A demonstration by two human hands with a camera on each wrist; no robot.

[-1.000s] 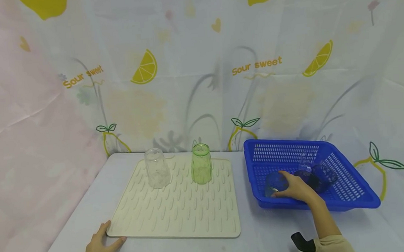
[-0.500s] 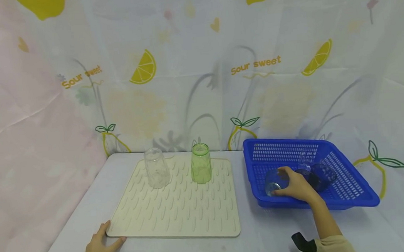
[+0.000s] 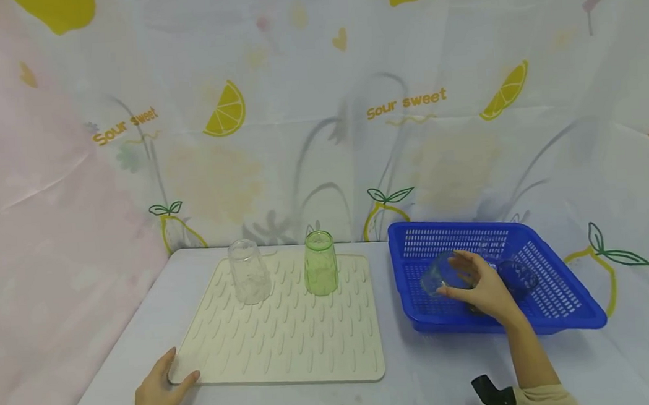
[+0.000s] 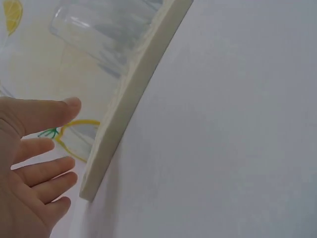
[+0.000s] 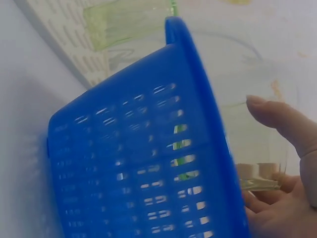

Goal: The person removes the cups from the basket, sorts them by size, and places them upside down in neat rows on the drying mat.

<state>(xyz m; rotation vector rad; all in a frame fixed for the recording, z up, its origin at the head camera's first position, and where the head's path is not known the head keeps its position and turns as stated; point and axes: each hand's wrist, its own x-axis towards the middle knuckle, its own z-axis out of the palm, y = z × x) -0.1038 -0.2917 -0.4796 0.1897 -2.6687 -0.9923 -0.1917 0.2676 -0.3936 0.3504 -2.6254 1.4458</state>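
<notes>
My right hand grips a clear drinking glass between thumb and fingers, the glass tilted over the left part of the blue basket. In the right wrist view, the glass shows behind the basket's wall, its thick base near my fingers. At the front left corner of the cream drying mat lies my left hand, thumb and fingers spread around the corner. On the mat stand a clear glass and a green glass, both upside down.
Inside the basket is a dark glass on the right, with other glassware partly hidden by my right hand. A printed curtain hangs behind the white table. A black strap-like piece sits at my right sleeve.
My right hand has raised the clear glass from the basket's floor and tilted it. My left hand stays at the mat's corner. The head view has shifted slightly.
</notes>
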